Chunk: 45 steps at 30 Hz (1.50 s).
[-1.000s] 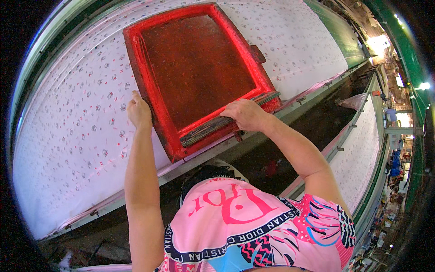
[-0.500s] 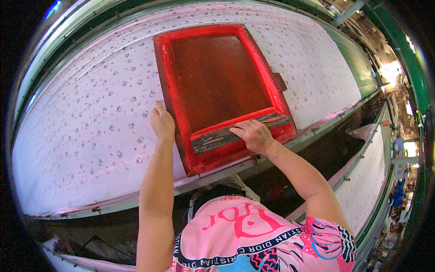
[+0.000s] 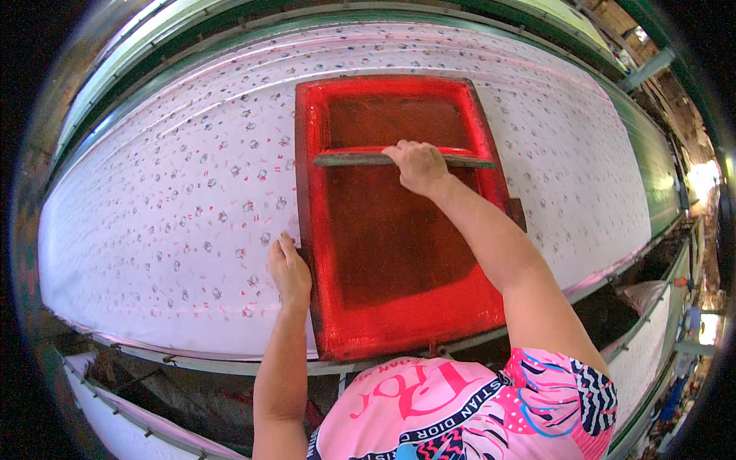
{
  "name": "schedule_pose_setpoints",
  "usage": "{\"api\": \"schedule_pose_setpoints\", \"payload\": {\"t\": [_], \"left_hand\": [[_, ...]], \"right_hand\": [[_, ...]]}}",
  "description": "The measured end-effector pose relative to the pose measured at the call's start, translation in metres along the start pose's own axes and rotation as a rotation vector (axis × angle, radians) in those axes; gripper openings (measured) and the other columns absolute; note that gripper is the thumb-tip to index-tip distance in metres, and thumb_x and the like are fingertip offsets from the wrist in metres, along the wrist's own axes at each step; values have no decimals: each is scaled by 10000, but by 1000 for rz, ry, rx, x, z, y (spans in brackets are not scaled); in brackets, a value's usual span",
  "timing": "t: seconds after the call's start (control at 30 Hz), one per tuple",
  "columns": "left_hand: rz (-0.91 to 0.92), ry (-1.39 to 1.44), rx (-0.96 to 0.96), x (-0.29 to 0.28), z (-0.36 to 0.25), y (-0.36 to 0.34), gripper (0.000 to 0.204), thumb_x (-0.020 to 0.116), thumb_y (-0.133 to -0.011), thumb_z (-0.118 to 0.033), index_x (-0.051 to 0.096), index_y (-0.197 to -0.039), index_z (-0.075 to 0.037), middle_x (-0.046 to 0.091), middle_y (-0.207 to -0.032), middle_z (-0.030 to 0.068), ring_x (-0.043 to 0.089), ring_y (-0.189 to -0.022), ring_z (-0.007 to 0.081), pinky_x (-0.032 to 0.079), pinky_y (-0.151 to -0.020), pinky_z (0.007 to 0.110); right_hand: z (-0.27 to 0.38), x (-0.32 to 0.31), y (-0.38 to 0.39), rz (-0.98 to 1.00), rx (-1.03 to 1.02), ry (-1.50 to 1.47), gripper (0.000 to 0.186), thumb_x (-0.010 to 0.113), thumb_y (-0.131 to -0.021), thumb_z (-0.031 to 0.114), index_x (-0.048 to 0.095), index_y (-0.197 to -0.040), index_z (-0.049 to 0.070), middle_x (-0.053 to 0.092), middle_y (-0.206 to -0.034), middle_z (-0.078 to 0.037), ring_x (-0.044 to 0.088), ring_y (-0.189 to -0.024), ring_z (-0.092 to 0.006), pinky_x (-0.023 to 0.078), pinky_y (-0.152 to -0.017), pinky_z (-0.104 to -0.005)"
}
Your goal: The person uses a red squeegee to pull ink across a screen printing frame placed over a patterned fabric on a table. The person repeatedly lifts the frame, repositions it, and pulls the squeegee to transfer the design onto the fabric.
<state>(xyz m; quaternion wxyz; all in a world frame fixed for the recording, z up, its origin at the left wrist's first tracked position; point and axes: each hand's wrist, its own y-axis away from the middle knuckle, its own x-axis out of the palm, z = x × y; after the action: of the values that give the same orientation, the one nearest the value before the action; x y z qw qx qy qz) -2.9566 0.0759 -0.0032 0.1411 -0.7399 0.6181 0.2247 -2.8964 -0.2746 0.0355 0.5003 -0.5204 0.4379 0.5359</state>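
A red-stained screen printing frame (image 3: 481, 300) lies on white printed fabric (image 3: 153, 253), with a dark mesh (image 3: 391, 245) inside its red border. My right hand (image 3: 422, 167) is closed over the top of a long squeegee (image 3: 353, 159), which lies across the mesh in its far part. Red ink shows along the squeegee's far side. Against the frame's left edge, my left hand (image 3: 291, 272) grips its side, with part of the fingers hidden. Red ink (image 3: 399, 322) covers the frame's near end.
Small grey and red motifs repeat over the fabric on the long table. A green table surface (image 3: 652, 176) shows at the right end. Along the near side runs a rail (image 3: 230, 364) with small fittings, and beyond a dark gap stands another fabric-covered table (image 3: 644, 349).
My right hand has moved the squeegee from the frame's near end to its far part. The view has shifted, and my left hand stays at the frame's left edge.
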Motion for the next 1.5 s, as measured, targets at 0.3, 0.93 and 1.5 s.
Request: {"api": "schedule_pose_setpoints", "payload": {"t": [0.3, 0.93, 1.5], "left_hand": [[-137, -111, -9, 5, 0, 3, 571, 440, -1202, -404, 697, -1072, 89, 693, -1062, 234, 652, -1027, 397, 500, -932, 488], [-98, -172, -75, 5, -6, 2, 539, 452, -1203, -390, 697, -1072, 71, 676, -1019, 195, 640, -986, 335, 501, -914, 464], [-62, -158, 65, 3, -3, 0, 573, 451, -1183, -408, 714, -1089, 92, 716, -1087, 254, 664, -1028, 411, 504, -935, 499]], "right_hand": [[-82, 25, -130, -136, -49, 48, 469, 634, -933, 18, 744, -1365, 161, 764, -1179, -125, 768, -1099, -337, 622, -978, -492], [-134, 29, -167, -194, -20, 13, 487, 629, -931, -28, 754, -1357, 173, 765, -1254, -94, 738, -1204, -318, 620, -1031, -485], [-71, -25, -64, 265, -32, -17, 287, 625, -869, 125, 803, -1094, 136, 810, -1123, -156, 770, -1098, -378, 618, -944, -552]]}}
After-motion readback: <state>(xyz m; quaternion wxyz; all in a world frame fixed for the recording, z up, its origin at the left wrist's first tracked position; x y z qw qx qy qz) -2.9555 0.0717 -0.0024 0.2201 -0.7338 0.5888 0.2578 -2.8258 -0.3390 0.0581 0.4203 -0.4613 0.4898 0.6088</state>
